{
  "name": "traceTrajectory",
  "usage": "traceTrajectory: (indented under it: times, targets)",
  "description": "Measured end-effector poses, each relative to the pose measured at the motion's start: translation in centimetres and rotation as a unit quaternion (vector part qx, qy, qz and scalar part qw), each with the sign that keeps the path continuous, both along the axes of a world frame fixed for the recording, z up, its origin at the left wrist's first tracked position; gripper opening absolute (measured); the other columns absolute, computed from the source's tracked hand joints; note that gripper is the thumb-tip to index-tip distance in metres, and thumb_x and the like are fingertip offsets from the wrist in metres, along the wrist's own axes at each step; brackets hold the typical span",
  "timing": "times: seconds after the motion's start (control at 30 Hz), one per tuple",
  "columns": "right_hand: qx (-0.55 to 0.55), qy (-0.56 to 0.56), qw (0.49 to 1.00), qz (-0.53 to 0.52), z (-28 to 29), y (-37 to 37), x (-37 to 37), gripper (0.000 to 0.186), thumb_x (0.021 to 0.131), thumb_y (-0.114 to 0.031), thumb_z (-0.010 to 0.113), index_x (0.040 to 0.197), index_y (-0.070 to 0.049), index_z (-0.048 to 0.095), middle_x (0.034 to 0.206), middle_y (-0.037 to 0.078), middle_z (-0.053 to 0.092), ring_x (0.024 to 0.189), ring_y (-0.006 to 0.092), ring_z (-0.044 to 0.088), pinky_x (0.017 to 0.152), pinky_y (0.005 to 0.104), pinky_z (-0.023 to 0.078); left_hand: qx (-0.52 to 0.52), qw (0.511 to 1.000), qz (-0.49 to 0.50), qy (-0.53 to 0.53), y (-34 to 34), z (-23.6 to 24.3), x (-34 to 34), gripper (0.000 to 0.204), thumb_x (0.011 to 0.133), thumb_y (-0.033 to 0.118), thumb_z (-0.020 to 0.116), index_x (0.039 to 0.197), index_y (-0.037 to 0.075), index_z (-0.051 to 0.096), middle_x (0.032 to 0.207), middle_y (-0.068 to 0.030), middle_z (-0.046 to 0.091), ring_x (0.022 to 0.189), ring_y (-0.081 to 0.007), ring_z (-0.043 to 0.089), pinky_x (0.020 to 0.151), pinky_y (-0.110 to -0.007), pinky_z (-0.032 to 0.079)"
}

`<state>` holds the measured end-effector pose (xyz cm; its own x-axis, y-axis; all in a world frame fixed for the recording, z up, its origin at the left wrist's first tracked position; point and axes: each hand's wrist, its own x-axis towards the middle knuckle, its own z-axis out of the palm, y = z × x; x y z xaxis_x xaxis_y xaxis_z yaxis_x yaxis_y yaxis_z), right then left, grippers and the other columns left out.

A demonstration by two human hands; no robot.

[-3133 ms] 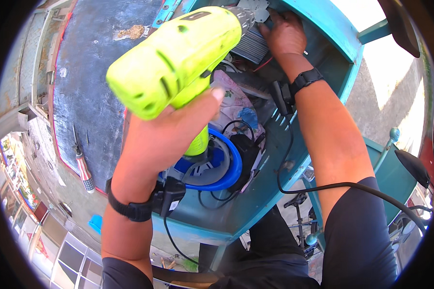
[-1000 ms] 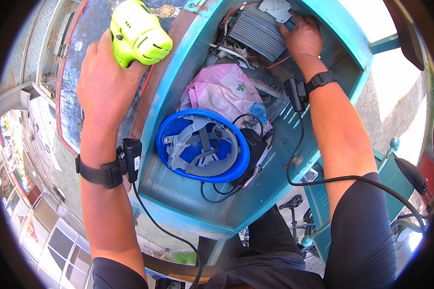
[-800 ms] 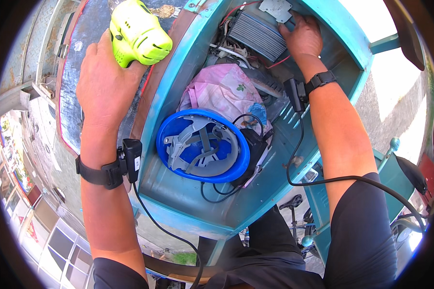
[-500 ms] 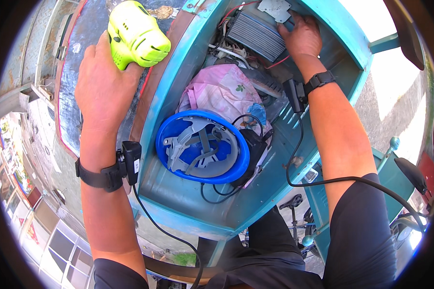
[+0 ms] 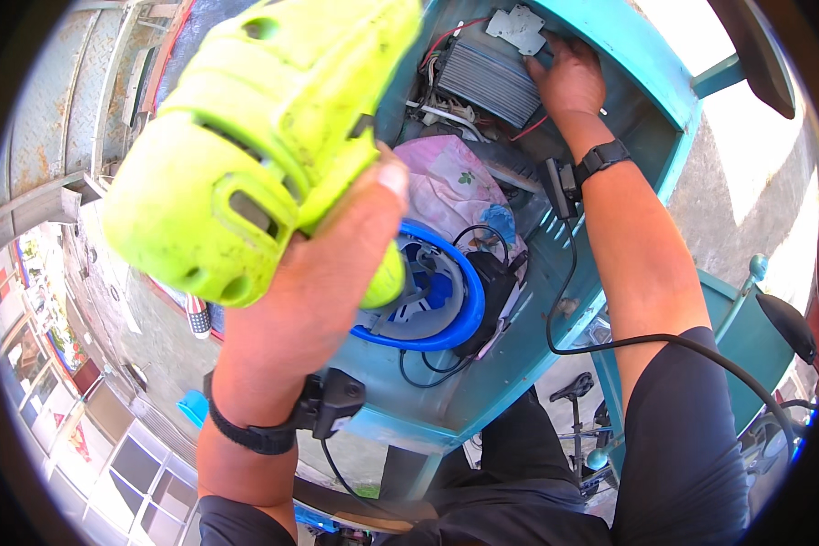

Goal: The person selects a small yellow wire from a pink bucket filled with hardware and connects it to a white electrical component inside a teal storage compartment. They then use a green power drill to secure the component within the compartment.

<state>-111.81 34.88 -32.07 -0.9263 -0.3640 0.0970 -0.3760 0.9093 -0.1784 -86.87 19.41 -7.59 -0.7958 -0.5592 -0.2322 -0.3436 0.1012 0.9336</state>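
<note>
My left hand grips a bright yellow-green cordless drill, raised close to the camera over the left side of a teal metal box. The drill's front end is cut off by the upper edge. At the box's far end my right hand reaches inside, thumb and fingers bent at the edge of a pale metal plate. That plate lies beside a grey finned metal case with red wires; some fingertips are hidden.
A blue hard hat, upturned and partly covered by the drill, lies in the box beside a pink cloth and a black pouch. Cables run from both wrists. A mirror juts out at the upper right.
My left hand has lifted the drill up toward the camera and swung it right, now covering part of the hard hat. My right hand stays by the metal plate.
</note>
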Motion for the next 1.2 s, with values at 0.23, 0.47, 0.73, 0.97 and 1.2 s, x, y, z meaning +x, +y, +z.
traceTrajectory:
  times: [0.23, 0.47, 0.73, 0.97, 1.2]
  targets:
    - [-0.003, 0.008, 1.000, 0.012, -0.5, 0.3, -0.2, 0.054, 0.082, -0.044, 0.077, 0.133, -0.030, 0.065, 0.131, 0.006, 0.063, 0.123, 0.0295, 0.058, 0.096, 0.0442, 0.054, 0.259, 0.966, -0.002, 0.008, 2.9, -5.7, -5.1, 0.017, 0.093, 0.011, 0.067, 0.101, -0.004, 0.067, 0.087, -0.0098, 0.070, 0.073, -0.0176, 0.067, 0.066, -0.032, 0.056]
    - [0.000, 0.015, 1.000, 0.016, -0.6, 0.2, -0.2, 0.056, 0.083, -0.048, 0.075, 0.135, -0.028, 0.064, 0.130, 0.008, 0.064, 0.122, 0.0294, 0.060, 0.097, 0.0439, 0.053, 0.319, 0.947, 0.026, 0.036, 4.1, -11.5, -9.5, 0.020, 0.089, 0.015, 0.068, 0.100, -0.002, 0.065, 0.084, -0.0103, 0.069, 0.073, -0.0197, 0.068, 0.066, -0.035, 0.058]
    - [-0.023, 0.025, 0.999, 0.023, -1.1, 0.8, -0.4, 0.054, 0.083, -0.045, 0.074, 0.130, -0.021, 0.065, 0.123, 0.013, 0.067, 0.114, 0.0321, 0.064, 0.093, 0.0452, 0.054, 0.316, 0.948, 0.032, 0.037, 3.8, -13.9, -11.9, 0.022, 0.088, 0.017, 0.069, 0.099, -0.003, 0.066, 0.083, -0.0116, 0.069, 0.071, -0.0222, 0.069, 0.066, -0.037, 0.059]
    - [-0.077, -0.020, 0.997, 0.002, 0.3, 0.2, 0.1, 0.048, 0.080, -0.035, 0.076, 0.123, -0.017, 0.069, 0.117, 0.016, 0.069, 0.110, 0.0360, 0.063, 0.094, 0.0461, 0.053, 0.298, 0.954, 0.024, 0.036, 3.5, -14.5, -12.2, 0.025, 0.089, 0.016, 0.069, 0.105, -0.003, 0.064, 0.085, -0.0115, 0.070, 0.073, -0.0221, 0.070, 0.067, -0.037, 0.061]
    - [-0.078, -0.006, 0.997, 0.010, 0.3, 0.1, 0.3, 0.047, 0.080, -0.033, 0.076, 0.123, -0.016, 0.069, 0.118, 0.016, 0.069, 0.112, 0.0356, 0.062, 0.096, 0.0460, 0.052, 0.291, 0.956, 0.007, 0.030, 3.0, -14.1, -12.1, 0.025, 0.089, 0.016, 0.069, 0.106, -0.001, 0.064, 0.087, -0.0115, 0.071, 0.075, -0.0222, 0.071, 0.068, -0.037, 0.061]
